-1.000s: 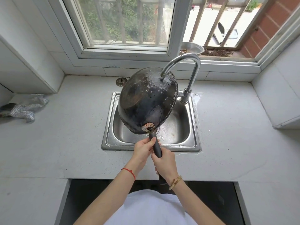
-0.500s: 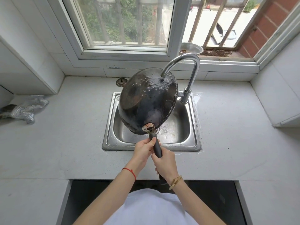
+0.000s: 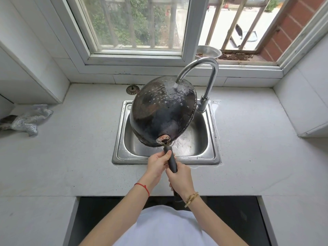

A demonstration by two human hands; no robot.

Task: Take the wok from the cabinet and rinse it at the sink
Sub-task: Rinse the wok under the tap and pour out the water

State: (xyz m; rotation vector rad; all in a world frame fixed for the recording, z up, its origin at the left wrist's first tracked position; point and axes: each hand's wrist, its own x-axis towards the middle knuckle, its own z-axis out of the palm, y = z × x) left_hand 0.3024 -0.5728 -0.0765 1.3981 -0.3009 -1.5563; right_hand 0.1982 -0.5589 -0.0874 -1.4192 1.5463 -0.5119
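Observation:
A black wok (image 3: pixel 162 111) is held upside down and tilted over the steel sink (image 3: pixel 122 139), its dark underside facing me. Water from the curved chrome faucet (image 3: pixel 211 75) falls on the wok's far upper part, and drops bead across the surface. Its black handle (image 3: pixel 171 159) points toward me. My left hand (image 3: pixel 157 164) grips the handle just below the bracket. My right hand (image 3: pixel 180 178) grips it lower down, nearer my body.
A grey rag (image 3: pixel 26 119) lies on the counter at far left. A round drain strainer (image 3: pixel 132 89) sits behind the sink by the wall. A metal bowl (image 3: pixel 208 52) stands on the window sill. Water pools right of the faucet base (image 3: pixel 215 105).
The wok has stayed under the faucet with only a slight tilt change. Both hands keep the same grip on the handle.

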